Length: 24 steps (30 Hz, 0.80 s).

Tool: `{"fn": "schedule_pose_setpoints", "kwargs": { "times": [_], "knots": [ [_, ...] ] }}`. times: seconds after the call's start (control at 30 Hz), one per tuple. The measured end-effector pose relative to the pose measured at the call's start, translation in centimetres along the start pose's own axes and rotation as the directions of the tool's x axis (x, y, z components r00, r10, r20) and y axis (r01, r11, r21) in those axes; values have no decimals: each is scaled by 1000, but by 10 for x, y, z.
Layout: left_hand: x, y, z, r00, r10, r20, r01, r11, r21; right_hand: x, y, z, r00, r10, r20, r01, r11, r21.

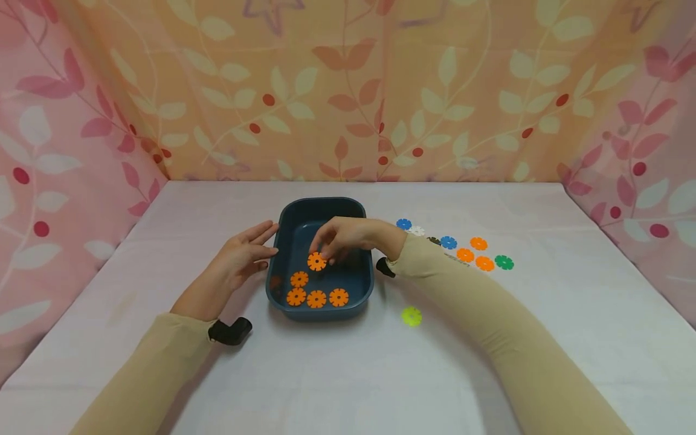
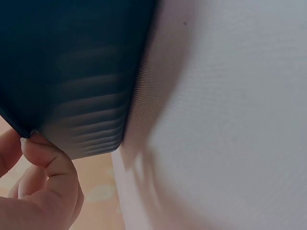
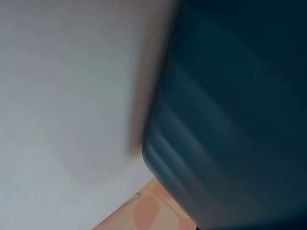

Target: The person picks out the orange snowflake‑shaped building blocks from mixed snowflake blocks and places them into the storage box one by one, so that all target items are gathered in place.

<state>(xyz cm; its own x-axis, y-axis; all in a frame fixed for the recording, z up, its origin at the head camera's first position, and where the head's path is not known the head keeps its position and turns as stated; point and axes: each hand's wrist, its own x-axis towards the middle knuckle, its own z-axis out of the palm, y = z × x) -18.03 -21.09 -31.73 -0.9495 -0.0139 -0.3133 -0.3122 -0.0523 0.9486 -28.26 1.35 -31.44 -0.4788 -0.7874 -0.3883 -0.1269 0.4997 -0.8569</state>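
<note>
A dark blue rectangular basin [image 1: 296,211] stands on the white-covered table. Over its inside, my right hand [image 1: 348,234] pinches an orange notched connector disc [image 1: 310,261] between thumb and fingers. Below it in the basin lie several more orange discs, one orange disc [image 1: 339,297] at the near right corner. My left hand [image 1: 241,257] is at the basin's left side with its fingers loosely extended. In the left wrist view the thumb [image 2: 48,155] touches the rim. The right wrist view shows only the basin's outer wall [image 3: 216,129], with the right hand out of sight.
Right of the basin lie blue discs [image 1: 448,242], a white disc [image 1: 417,231], several orange discs [image 1: 478,244] and a green disc [image 1: 504,262]. A yellow-green disc [image 1: 411,316] lies nearer the front. Floral curtains [image 1: 348,90] hang behind the table and at both sides.
</note>
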Motion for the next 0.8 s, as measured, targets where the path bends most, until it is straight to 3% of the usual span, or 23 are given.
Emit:
{"fn": "schedule_pose_setpoints", "kwargs": {
  "times": [0.23, 0.47, 0.8],
  "knots": [
    [-1, -1, -1, 1000, 10, 26, -10, 1000, -23, 4, 2, 3, 999, 47, 2, -47, 998, -50],
    [-2, -1, -2, 1000, 18, 21, -18, 1000, -16, 7, 1, 5, 995, 78, 54, -69, 987, -148],
    [-2, -1, -2, 1000, 13, 11, -13, 1000, -17, 13, 0, 11, 992, 127, 19, -121, 970, -211]
  ]
}}
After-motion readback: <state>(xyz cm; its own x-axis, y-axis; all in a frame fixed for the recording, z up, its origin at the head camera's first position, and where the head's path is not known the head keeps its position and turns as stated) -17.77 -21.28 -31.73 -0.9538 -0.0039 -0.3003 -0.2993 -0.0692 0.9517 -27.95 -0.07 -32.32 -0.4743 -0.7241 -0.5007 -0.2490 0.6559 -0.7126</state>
